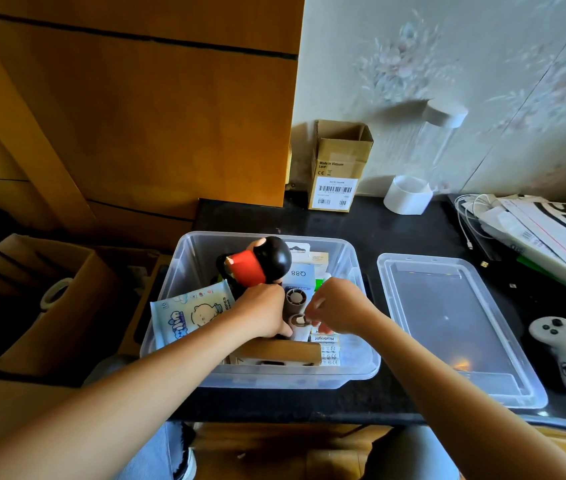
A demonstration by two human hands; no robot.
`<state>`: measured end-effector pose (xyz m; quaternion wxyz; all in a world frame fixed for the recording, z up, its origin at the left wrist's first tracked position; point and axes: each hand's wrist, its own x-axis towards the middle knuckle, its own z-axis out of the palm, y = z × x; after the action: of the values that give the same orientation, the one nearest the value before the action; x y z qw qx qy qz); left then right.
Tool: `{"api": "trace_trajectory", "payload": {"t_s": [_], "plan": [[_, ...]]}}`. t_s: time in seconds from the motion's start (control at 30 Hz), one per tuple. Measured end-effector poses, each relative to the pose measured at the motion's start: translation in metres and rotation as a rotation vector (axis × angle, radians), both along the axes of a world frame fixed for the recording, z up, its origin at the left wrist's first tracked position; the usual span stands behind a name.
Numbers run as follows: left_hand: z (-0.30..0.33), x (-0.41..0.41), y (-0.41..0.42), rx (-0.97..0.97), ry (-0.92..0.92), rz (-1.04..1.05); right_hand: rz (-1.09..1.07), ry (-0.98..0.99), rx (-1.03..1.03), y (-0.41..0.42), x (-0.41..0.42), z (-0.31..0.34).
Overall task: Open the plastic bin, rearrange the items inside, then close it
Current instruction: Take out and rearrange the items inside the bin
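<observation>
The clear plastic bin stands open on the dark counter, and its lid lies flat to its right. Inside are a doll with a black head and red top, a pack of baby wipes, a white box marked Q88, a brown cylinder, a cardboard box and small white boxes. My left hand is down in the bin with curled fingers, gripping at the doll's base beside the cylinder. My right hand pinches a small item near the white boxes; what it is stays hidden.
A small cardboard carton and a clear tube with white caps stand at the back wall. Papers and cables lie at the right. A white controller rests right of the lid. An open cardboard box sits lower left.
</observation>
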<state>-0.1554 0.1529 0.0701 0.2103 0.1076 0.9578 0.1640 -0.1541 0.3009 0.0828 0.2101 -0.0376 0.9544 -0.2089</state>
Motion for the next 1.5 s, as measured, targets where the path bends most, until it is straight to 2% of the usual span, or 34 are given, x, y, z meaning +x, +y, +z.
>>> {"api": "trace_trajectory", "payload": {"t_s": [0.13,0.37,0.43,0.63,0.87,1.03,1.2,1.33,1.43,1.5], "plan": [[-0.002,-0.003,0.005,0.032,-0.127,0.041,0.003,0.032,0.004,0.003,-0.002,0.002],[-0.002,-0.009,0.014,0.570,-0.625,0.506,0.056,0.000,-0.018,0.003,-0.001,0.005],[-0.004,-0.010,0.016,0.603,-0.644,0.544,0.085,-0.019,-0.014,0.005,-0.002,0.006],[-0.015,-0.009,0.021,0.544,-0.549,0.534,0.113,0.022,0.132,0.010,-0.005,0.002],[-0.012,-0.011,0.021,0.541,-0.552,0.524,0.123,0.035,0.099,0.008,-0.004,0.002],[0.001,-0.016,0.014,0.565,-0.460,0.484,0.114,0.098,0.135,0.014,-0.004,0.009],[0.026,-0.014,-0.009,0.504,-0.257,0.262,0.094,0.157,0.083,0.020,-0.004,0.026],[0.043,-0.004,-0.034,0.733,0.036,0.181,0.003,0.330,-0.048,0.008,-0.011,0.032],[0.045,-0.001,-0.059,0.626,0.301,0.158,-0.058,0.368,-0.197,-0.014,-0.017,0.025],[0.043,0.000,-0.077,0.556,0.361,0.139,-0.124,0.356,-0.251,-0.030,-0.021,0.019]]}}
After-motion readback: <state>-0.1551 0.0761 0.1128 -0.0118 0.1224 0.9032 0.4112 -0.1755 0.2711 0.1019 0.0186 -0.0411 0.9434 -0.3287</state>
